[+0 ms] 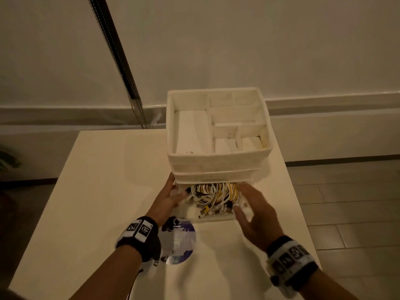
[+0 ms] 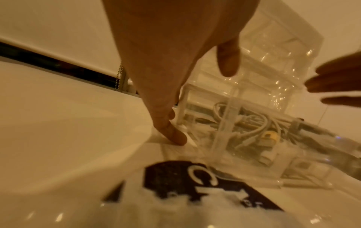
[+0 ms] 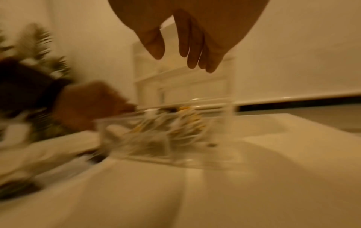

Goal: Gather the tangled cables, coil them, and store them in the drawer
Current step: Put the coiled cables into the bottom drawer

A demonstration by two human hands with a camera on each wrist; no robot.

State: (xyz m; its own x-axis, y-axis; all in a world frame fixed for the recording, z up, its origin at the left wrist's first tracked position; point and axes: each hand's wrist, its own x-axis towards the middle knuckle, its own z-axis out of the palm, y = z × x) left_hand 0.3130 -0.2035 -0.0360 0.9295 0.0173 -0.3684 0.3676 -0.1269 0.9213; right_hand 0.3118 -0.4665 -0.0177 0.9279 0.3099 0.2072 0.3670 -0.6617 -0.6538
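Two hands flank a clear drawer (image 1: 214, 214) pulled out from the bottom of a white organizer (image 1: 218, 152) on the desk (image 1: 104, 174). Coiled white and yellow cables (image 1: 216, 194) lie inside the drawer. Left hand (image 1: 167, 197): fingers (image 2: 173, 134) straight and spread wide, touching the drawer's left side. Right hand (image 1: 254, 213): fingers (image 3: 192, 50) straight, close together, holding nothing, at the drawer's right front corner. A round printed sticker (image 1: 179, 243) lies on the desk just before the drawer.
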